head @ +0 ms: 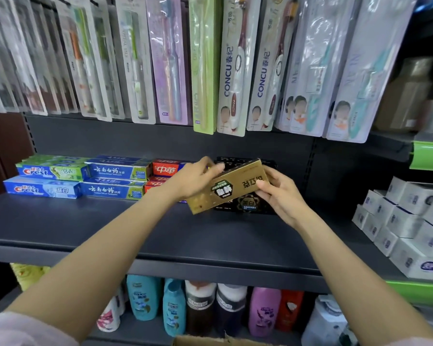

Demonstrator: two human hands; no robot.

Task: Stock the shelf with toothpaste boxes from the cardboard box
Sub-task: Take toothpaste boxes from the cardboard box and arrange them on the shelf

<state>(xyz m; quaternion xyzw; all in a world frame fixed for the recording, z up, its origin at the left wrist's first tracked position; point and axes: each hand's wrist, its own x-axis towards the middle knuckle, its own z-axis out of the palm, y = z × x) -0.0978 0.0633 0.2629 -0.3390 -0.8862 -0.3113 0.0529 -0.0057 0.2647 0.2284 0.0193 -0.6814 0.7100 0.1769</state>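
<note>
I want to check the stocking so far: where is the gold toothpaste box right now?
Centre of the head view: both hands hold the gold toothpaste box tilted, just above the shelf, in front of the black boxes, right of the red boxes.

Dark grey metal shelving [160, 228] fills the frame, backed by a dark panel [135, 138]. Green edge strips [429, 156] mark the neighbouring unit at right. A brown wall [0, 146] shows at far left.

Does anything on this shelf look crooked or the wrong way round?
Yes. The gold toothpaste box, held by both the left hand and right hand, is tilted and its print reads upside down. The boxes already stacked lie straight.
</note>
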